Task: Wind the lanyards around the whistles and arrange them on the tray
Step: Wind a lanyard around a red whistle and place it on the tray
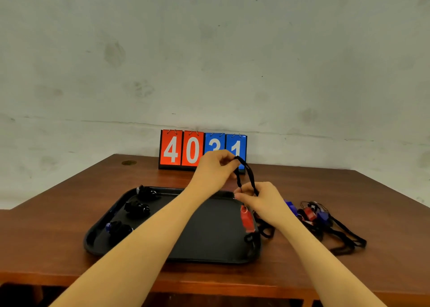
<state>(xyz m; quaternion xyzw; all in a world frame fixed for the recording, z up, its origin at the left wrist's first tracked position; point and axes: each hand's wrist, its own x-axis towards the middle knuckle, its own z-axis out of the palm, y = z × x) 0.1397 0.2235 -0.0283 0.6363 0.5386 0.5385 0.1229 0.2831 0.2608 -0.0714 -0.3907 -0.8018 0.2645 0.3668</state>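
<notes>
My left hand [213, 167] pinches the black lanyard [246, 176] loop's far end; my right hand [258, 197] pinches it lower, the red whistle [246, 220] dangling over the tray [204, 239] — right side. Keep cord taut, lay turns snug.

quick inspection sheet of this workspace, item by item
surface: brown wooden table, black tray on it
job's things: three wound whistles along the tray's left side; red whistle hangs under the right hand over the tray's right edge; black lanyard stretched between both hands
clutter: heap of unwound whistles on the table right of the tray
grippers: left hand pinches the lanyard's top; right hand pinches it lower
cables: nothing seen
surroundings: flip scoreboard reading 4031 against a grey wall
</notes>
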